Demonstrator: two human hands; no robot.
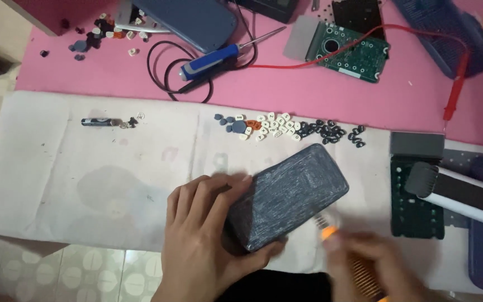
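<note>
Dark plastic casing (289,196), scuffed, gripped at its near-left end by the left hand (205,235).
Judged light, rigid, smooth-backed; best held by the long edges. A brush (359,268) is held in the blurred right hand (375,263).

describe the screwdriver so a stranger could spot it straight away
Start at the pink mat across the top of the table. Near its middle, left of the green circuit board, lies the screwdriver on a loop of black cable. Its blue-and-white handle and thin metal shaft set it apart.

Right hand (373,260) motion-blurred, cut by bottom edge; its orange brush (359,268) indistinct; small keys (286,127) unreadable.
</note>
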